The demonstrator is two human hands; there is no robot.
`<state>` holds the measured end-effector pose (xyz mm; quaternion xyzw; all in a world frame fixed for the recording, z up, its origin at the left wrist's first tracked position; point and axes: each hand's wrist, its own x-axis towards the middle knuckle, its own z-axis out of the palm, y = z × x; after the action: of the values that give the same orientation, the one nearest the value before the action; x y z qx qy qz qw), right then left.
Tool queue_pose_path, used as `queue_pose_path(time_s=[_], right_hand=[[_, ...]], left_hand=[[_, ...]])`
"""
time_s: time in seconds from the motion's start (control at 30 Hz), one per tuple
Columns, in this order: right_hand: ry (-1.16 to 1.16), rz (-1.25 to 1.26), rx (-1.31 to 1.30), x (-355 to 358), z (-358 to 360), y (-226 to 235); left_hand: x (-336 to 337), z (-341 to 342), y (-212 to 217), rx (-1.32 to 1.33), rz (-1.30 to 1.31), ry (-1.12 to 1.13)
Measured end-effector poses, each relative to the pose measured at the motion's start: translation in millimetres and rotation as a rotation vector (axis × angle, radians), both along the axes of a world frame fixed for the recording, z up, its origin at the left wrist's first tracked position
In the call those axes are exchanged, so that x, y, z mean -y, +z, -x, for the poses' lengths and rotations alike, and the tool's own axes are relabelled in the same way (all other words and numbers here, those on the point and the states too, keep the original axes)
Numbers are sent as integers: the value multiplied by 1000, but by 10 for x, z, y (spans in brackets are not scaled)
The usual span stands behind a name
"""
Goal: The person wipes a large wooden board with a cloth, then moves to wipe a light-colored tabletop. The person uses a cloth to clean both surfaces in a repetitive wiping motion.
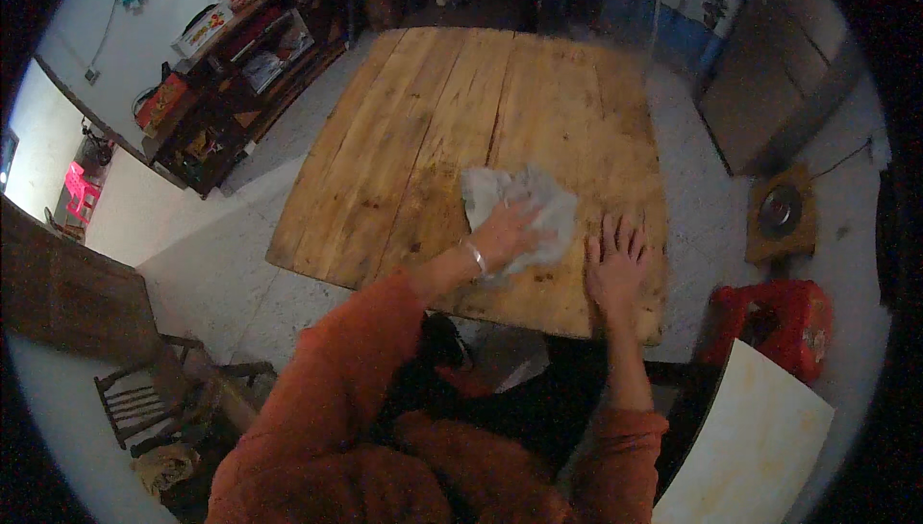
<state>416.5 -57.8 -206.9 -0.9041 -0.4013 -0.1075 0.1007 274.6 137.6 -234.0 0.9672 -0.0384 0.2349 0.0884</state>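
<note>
My left hand (512,231) lies on a crumpled pale grey-white cloth (553,199), pressing it against the wooden tabletop (452,101). Its fingers are stretched out across the cloth, slightly blurred, and a silver bracelet (475,257) circles the wrist. To the right of the cloth, near the table's right edge, my right hand (620,269) rests palm down on bare wood with its fingers spread. It holds nothing. The tabletop is made of light planks with dark knots and stains. Both my forearms come out of orange-brown sleeves.
A dark wooden cabinet (226,82) piled with goods lines the left wall. At right are a wooden box with a round metal plate (781,211), a red plastic crate (817,332) and a pale board (755,437). A wooden chair (139,399) stands at lower left.
</note>
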Motion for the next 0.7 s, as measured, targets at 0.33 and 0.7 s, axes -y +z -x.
queue_pose_path(time_s=[0.33,0.7], right_hand=[[-56,-26,-30,3,62,-18],[23,-108,-9,44,19,8]], left_hand=[[-739,1196,269,-320,145,-18],[156,104,151,-144,83,-40]])
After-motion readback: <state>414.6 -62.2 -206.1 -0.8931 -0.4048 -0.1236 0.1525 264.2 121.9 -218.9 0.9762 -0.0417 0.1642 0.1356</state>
